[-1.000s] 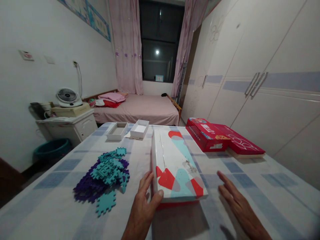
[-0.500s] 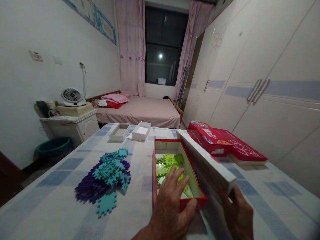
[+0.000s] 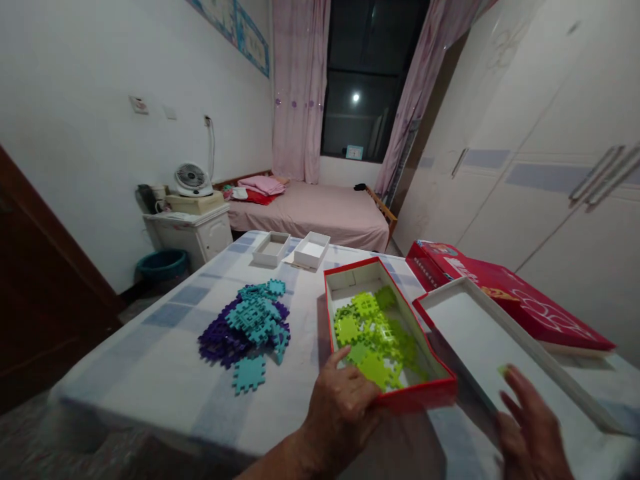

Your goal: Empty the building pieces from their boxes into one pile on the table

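Observation:
My left hand [image 3: 344, 403] grips the near left corner of an open red box [image 3: 406, 395], thumb over the rim. Several green interlocking foam tiles [image 3: 376, 330] lie inside the box. The box's lid [image 3: 493, 347] rests upside down on the table to the right, white inside showing. My right hand [image 3: 530, 430] hovers over the lid's near end with fingers spread, holding nothing. Left of the box sits a pile of teal tiles [image 3: 257, 317] on top of purple tiles [image 3: 219, 342].
The table [image 3: 150, 373] has a blue-checked white cloth. Two small white trays [image 3: 291, 249] stand at its far end, red boxes [image 3: 505, 297] at the right. Beyond are a bed [image 3: 320, 217], a nightstand with a fan [image 3: 193, 179], a wardrobe on the right and a dark door on the left.
The lid came off the red box, was turned over and laid to the right. My right hand let go of it. My left hand moved to the box's near corner.

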A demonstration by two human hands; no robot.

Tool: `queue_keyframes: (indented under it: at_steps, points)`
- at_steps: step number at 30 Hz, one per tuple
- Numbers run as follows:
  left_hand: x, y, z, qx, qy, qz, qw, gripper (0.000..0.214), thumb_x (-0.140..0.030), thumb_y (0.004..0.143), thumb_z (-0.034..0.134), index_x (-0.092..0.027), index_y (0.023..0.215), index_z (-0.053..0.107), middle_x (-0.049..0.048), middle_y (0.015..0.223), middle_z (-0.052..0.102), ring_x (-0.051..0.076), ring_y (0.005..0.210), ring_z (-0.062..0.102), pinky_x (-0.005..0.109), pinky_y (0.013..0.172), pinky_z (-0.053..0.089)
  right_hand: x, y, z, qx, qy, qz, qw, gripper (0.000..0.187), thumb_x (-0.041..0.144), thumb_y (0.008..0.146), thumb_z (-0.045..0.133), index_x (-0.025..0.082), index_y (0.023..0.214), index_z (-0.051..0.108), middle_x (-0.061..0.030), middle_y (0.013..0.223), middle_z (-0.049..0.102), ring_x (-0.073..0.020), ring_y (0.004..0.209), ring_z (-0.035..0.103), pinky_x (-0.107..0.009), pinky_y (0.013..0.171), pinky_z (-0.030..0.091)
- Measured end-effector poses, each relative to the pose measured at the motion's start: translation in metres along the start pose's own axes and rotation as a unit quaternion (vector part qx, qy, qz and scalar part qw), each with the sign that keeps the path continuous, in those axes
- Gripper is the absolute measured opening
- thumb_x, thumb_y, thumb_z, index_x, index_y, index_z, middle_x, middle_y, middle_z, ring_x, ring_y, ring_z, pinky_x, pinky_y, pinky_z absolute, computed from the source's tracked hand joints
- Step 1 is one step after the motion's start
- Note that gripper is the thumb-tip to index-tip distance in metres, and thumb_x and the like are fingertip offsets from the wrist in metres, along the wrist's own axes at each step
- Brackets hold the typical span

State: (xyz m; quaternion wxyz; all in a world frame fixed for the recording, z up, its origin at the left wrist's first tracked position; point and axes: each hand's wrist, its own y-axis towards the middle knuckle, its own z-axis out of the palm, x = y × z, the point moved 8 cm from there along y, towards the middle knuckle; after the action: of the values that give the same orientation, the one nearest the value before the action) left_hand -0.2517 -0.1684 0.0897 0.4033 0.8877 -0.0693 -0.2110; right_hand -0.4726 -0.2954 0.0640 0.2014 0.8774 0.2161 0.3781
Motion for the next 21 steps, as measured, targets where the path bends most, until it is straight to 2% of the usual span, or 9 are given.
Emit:
queue_keyframes:
  at_steps: [3, 6, 8, 10, 12, 14, 15, 17, 21]
  points:
    - [0.001, -0.004, -0.007, -0.057, -0.042, -0.036, 0.997, 0.011, -0.026, 0.085, 0.055, -0.018, 0.079, 0.059, 0.0009, 0.066, 0.064, 0.015, 0.067, 0.061, 0.047, 0.099, 0.042, 0.087, 0.008, 0.028, 0.041, 0.097, -0.140, 0.985, 0.049, 0.039, 0.094, 0.033, 0.025, 0.141, 0.033, -0.0084, 0.150, 0.029, -0.0341, 0.136, 0.030, -0.054, 0.110, 0.027]
    - [0.011, -0.010, -0.014, -0.085, -0.071, -0.077, 0.991, 0.005, -0.022, 0.085, 0.057, -0.018, 0.084, 0.059, 0.0015, 0.074, 0.067, 0.016, 0.075, 0.063, 0.047, 0.100, 0.040, 0.146, 0.031, 0.038, 0.045, 0.142, -0.273, 0.950, 0.037, 0.029, 0.094, 0.038, 0.025, 0.130, 0.046, -0.0091, 0.137, 0.047, -0.0298, 0.133, 0.036, -0.054, 0.110, 0.027]
    - [0.022, -0.014, -0.018, -0.092, -0.078, -0.103, 0.987, 0.003, -0.020, 0.085, 0.058, -0.019, 0.086, 0.061, 0.0013, 0.076, 0.068, 0.016, 0.078, 0.063, 0.047, 0.100, 0.040, 0.171, 0.050, 0.044, 0.075, 0.145, -0.335, 0.928, 0.026, 0.025, 0.093, 0.042, 0.024, 0.116, 0.055, -0.0083, 0.127, 0.056, -0.0263, 0.126, 0.045, -0.049, 0.107, 0.034]
    - [0.031, -0.017, -0.021, -0.092, -0.090, -0.114, 0.985, 0.004, -0.020, 0.085, 0.058, -0.019, 0.087, 0.062, 0.0012, 0.078, 0.068, 0.016, 0.079, 0.063, 0.047, 0.101, 0.039, 0.194, 0.065, 0.053, 0.124, 0.128, -0.385, 0.906, 0.017, 0.025, 0.092, 0.045, 0.021, 0.100, 0.060, -0.0092, 0.125, 0.057, -0.0257, 0.125, 0.046, -0.045, 0.103, 0.040]
    - [0.039, -0.021, -0.023, -0.087, -0.105, -0.127, 0.982, 0.004, -0.022, 0.086, 0.059, -0.019, 0.086, 0.062, 0.0008, 0.078, 0.068, 0.015, 0.079, 0.063, 0.048, 0.102, 0.038, 0.219, 0.068, 0.063, 0.181, 0.111, -0.444, 0.870, 0.020, 0.027, 0.093, 0.045, 0.019, 0.083, 0.061, -0.0097, 0.115, 0.062, -0.0248, 0.122, 0.048, -0.042, 0.099, 0.043]
    - [0.045, -0.024, -0.026, -0.075, -0.111, -0.134, 0.982, 0.007, -0.024, 0.087, 0.057, -0.019, 0.086, 0.062, 0.0014, 0.080, 0.068, 0.016, 0.081, 0.063, 0.048, 0.102, 0.039, 0.243, 0.061, 0.072, 0.221, 0.104, -0.512, 0.823, 0.031, 0.025, 0.095, 0.042, 0.018, 0.069, 0.058, -0.0057, 0.086, 0.066, -0.0180, 0.097, 0.060, -0.039, 0.098, 0.044]
    - [0.046, -0.025, -0.029, -0.067, -0.104, -0.129, 0.984, 0.009, -0.024, 0.088, 0.055, -0.019, 0.089, 0.062, 0.0023, 0.082, 0.069, 0.016, 0.085, 0.064, 0.047, 0.102, 0.039, 0.252, 0.057, 0.074, 0.227, 0.100, -0.544, 0.802, 0.036, 0.024, 0.096, 0.040, 0.018, 0.065, 0.056, -0.0020, 0.071, 0.061, -0.0137, 0.079, 0.060, -0.036, 0.095, 0.044]
    - [0.047, -0.029, -0.040, -0.046, -0.057, -0.105, 0.992, 0.017, -0.022, 0.089, 0.049, -0.020, 0.101, 0.062, 0.0056, 0.095, 0.070, 0.019, 0.102, 0.061, 0.046, 0.104, 0.039, 0.268, 0.051, 0.077, 0.206, 0.080, -0.601, 0.768, 0.042, 0.024, 0.098, 0.038, 0.018, 0.058, 0.051, 0.0029, 0.055, 0.049, -0.0092, 0.056, 0.048, -0.030, 0.086, 0.046]
    - [0.066, -0.046, -0.080, -0.039, 0.147, -0.103, 0.983, 0.048, -0.032, 0.086, 0.056, -0.022, 0.132, 0.046, 0.0118, 0.133, 0.054, 0.028, 0.135, 0.036, 0.054, 0.111, 0.026, 0.292, 0.048, 0.078, 0.142, 0.014, -0.682, 0.717, 0.042, 0.023, 0.096, 0.045, 0.018, 0.055, 0.048, 0.0024, 0.053, 0.044, -0.0096, 0.052, 0.037, -0.027, 0.062, 0.036]
